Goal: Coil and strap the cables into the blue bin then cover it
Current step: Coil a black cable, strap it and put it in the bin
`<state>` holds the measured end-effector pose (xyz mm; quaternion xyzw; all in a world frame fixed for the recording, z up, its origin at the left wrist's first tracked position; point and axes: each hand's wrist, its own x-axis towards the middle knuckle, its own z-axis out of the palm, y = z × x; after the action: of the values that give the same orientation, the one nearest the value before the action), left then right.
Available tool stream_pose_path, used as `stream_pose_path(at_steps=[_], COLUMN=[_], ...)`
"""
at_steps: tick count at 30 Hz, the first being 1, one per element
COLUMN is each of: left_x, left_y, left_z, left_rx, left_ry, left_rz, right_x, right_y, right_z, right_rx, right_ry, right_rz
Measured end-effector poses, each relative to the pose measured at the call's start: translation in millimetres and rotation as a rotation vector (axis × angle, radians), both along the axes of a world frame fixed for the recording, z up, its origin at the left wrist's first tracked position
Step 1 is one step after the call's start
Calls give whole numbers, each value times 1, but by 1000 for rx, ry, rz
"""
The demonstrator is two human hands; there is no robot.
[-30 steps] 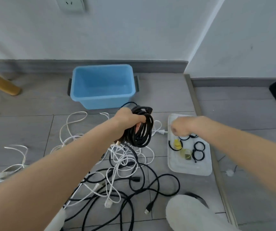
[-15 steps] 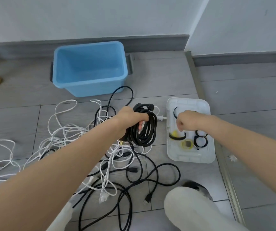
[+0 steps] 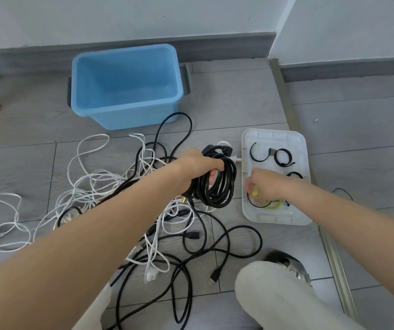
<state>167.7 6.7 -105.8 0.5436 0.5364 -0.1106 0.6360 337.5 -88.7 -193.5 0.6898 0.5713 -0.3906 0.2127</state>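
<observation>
1. Floor (image 3: 238, 103): grey tile. It carries every item below.
2. Blue bin (image 3: 125, 110): stands at the far side by the skirting, open and with no cable inside. Dark handles show at both ends.
3. Loose cables (image 3: 157, 225): white and black leads tangled together on the floor between the bin and the person's knees. None is coiled, and individual runs cannot be followed through the heap.
4. White lid (image 3: 303, 148): lies upturned on the floor to the right of the tangle and serves as a tray for the straps. Judged to be the bin's cover.
5. Coiled black cable (image 3: 217, 184): held up just left of the lid. Its coil is complete but unstrapped.
6. Left hand (image 3: 197, 167): fingers curled through the coil, gripping it.
7. Right hand (image 3: 263, 184): reaching into the lid with fingers bunched over a yellow strap (image 3: 255, 192). It appears to pinch the strap, though blur leaves the contact uncertain.
8. Black straps (image 3: 282, 157): several loops lying in the lid.

Step in hand: fetching a strap for the first coil. Next move, as judged: lift the strap clear, wrap it round the coil while the left hand keeps the loops together, then drop the bundle in the bin.

Hidden: straps under the right hand, and cable ends beneath the forearms.
</observation>
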Motion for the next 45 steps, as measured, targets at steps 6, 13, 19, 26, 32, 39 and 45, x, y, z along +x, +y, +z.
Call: stream_pose_path(at_steps=[6, 13, 19, 26, 32, 39, 45], left_x=[6, 11, 12, 1, -9, -12, -19], left_y=[-2, -2, -2, 14, 19, 19, 22], left_z=[-3, -7, -13, -27, -31, -33, -35], left_rx=[-19, -25, -52, 30, -137, -216, -203], left_ry=[-6, 2, -40, 8, -23, -42, -53], left_rz=[28, 91, 216, 393, 278, 145, 114], right_x=[7, 26, 1, -44, -47, -48, -51], right_y=[-7, 6, 28, 50, 54, 52, 56], right_z=[0, 9, 31, 46, 43, 35, 40], right_rx=[88, 331, 470, 295, 299, 296, 262], right_ry=[-93, -161, 677, 1070, 1120, 1175, 1274], right_rz=[-4, -159, -1065, -1145, -1166, -1176, -1186])
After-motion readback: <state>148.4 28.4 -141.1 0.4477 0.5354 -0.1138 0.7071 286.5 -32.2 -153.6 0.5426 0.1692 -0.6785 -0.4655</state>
